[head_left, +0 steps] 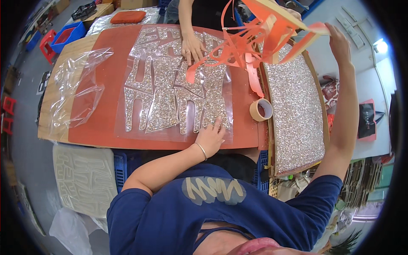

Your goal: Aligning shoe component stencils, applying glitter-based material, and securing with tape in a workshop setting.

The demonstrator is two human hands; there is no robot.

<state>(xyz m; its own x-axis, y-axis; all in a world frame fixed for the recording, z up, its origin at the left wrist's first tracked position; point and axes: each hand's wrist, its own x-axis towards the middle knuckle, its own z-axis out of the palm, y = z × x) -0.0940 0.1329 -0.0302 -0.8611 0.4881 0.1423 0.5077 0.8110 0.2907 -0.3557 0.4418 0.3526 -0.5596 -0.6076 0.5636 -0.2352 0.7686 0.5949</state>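
My left hand (211,138) rests with its fingers stretched out on the near right part of a glittery silver-gold sheet (163,106), which is cut into curved pieces and lies on clear film (170,136). High at the right, my right hand (340,44) is closed on the edge of a web of orange strips (272,36) with a pale yellow backing. The strips hang tangled above the table, and one loose end reaches down to the glittery pieces. Across the table, a co-worker's hand (193,49) presses on the far pieces; their other hand, partly hidden, is by the raised web.
A tape roll (260,110) stands on the red-brown table (104,127). Crumpled clear plastic (78,91) covers its left end. To the right sits a wooden-edged tray (272,140) of glitter material. A pale slab with cut-out shapes (85,182) lies at the lower left.
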